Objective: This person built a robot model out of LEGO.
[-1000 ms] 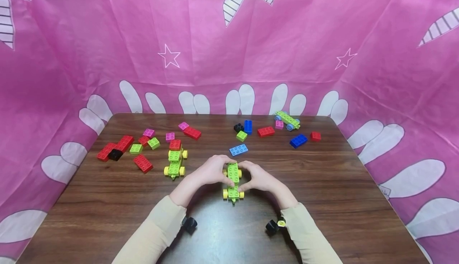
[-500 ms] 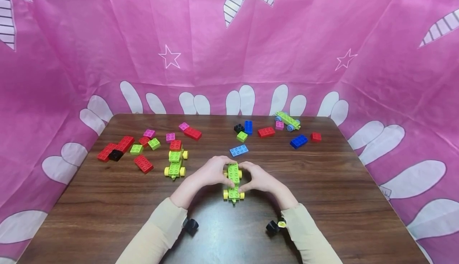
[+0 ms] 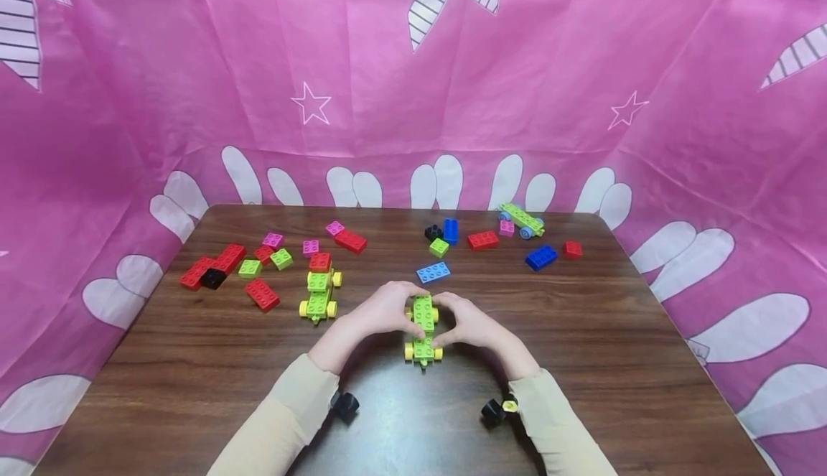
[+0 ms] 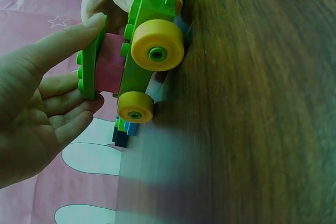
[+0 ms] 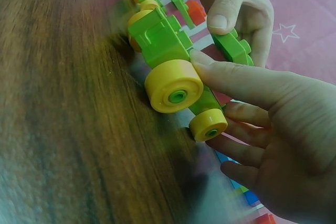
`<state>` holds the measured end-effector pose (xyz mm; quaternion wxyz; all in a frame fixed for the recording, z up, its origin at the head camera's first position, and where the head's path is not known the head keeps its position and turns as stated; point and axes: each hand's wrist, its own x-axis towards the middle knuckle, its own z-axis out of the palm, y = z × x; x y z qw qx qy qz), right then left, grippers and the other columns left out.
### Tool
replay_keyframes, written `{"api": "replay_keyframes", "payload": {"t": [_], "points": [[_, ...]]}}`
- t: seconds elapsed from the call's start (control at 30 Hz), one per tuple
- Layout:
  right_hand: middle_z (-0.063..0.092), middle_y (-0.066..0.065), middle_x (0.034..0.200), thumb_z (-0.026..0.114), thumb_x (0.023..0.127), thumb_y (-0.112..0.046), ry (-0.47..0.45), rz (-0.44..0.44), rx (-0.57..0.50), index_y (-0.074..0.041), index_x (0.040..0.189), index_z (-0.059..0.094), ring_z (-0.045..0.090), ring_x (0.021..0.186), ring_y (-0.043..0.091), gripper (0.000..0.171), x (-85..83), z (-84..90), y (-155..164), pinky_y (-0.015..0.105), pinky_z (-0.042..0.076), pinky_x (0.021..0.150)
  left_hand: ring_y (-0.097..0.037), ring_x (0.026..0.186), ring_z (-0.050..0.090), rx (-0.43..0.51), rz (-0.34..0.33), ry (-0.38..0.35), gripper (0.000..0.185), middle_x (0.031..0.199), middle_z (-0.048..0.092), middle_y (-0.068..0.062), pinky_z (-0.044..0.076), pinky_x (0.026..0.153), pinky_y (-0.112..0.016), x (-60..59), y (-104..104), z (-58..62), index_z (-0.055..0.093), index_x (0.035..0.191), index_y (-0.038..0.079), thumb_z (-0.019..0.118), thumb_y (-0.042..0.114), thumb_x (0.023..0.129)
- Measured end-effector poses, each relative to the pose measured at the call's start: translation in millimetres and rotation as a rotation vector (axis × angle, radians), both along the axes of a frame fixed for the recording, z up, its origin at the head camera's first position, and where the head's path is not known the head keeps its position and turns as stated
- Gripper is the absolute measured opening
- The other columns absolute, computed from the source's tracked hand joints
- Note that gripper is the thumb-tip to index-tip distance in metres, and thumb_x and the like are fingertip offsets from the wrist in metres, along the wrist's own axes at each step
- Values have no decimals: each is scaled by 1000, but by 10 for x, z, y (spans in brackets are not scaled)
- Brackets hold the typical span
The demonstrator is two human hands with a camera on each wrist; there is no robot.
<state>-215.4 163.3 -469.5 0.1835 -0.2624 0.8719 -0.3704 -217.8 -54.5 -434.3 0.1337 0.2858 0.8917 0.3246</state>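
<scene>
A lime-green toy car base with yellow wheels stands on the table between both hands. On it sits a pink brick, topped by a lime-green studded brick that looks slightly tilted in the left wrist view. My left hand holds this top brick between thumb and fingers. With the thumb by the studs and the fingers near a far wheel, my right hand grips the car base from the right. Part of the pink brick is hidden behind fingers.
A second yellow-wheeled car carrying green and red bricks stands to the left. Loose bricks lie beyond it, including a red brick. A light blue brick lies just past the hands, and a blue-wheeled car base is at the back right.
The head view has shifted slightly. Both hands and the toy car between them stay almost the same.
</scene>
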Motion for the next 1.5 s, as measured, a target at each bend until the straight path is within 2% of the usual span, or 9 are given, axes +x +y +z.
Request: {"api": "replay_keyframes", "payload": {"t": [0.37, 0.53, 0.73, 0.93, 1.13, 1.3, 1.5], "points": [[50, 18, 141, 83, 77, -34, 29, 22, -4, 1, 139, 47, 47, 132, 34, 80, 17, 2, 16, 55, 37, 110, -28, 131, 51, -10, -15, 7, 77, 139, 57, -13, 40, 110, -47, 55, -44, -7, 52, 139, 3, 84, 34, 76], [50, 16, 143, 82, 77, -37, 24, 33, -13, -3, 142, 45, 46, 133, 33, 81, 6, 11, 43, 56, 37, 110, -29, 135, 47, 2, 8, 9, 81, 144, 52, -13, 39, 112, -48, 89, -103, 11, 49, 142, 5, 83, 38, 77], [48, 10, 147, 82, 76, -40, 13, 1, -46, -10, 145, 43, 43, 137, 30, 85, -9, 12, 72, 55, 35, 113, -27, 134, 48, 9, 54, 39, 71, 141, 55, -9, 40, 111, -49, 160, -215, 95, 53, 140, 9, 78, 41, 81], [46, 8, 149, 80, 77, -43, 20, -53, -76, -14, 145, 43, 39, 140, 31, 83, 16, 34, 21, 59, 33, 112, -25, 128, 54, 53, 81, 138, 53, 133, 62, -6, 43, 107, -49, 245, -375, 225, 60, 133, 10, 75, 30, 87], [51, 5, 145, 81, 78, -38, 39, -57, -105, -13, 141, 49, 43, 137, 29, 75, 23, 27, -17, 58, 35, 111, -23, 118, 61, 103, 92, 295, 39, 123, 68, -4, 50, 100, -46, 331, -585, 379, 66, 124, 12, 74, 22, 88], [52, 6, 143, 80, 79, -36, 46, -57, -106, -11, 141, 49, 44, 136, 29, 74, 19, 10, -26, 56, 36, 111, -24, 112, 64, 135, 108, 426, 33, 116, 71, -5, 52, 96, -46, 422, -763, 494, 69, 118, 10, 75, 16, 86], [52, 5, 142, 81, 78, -36, 43, -66, -111, -14, 140, 50, 44, 136, 28, 72, 15, 5, -21, 54, 36, 112, -22, 103, 67, 162, 175, 562, 31, 107, 73, -4, 56, 88, -43, 528, -950, 584, 72, 111, 10, 79, 12, 81]]}}
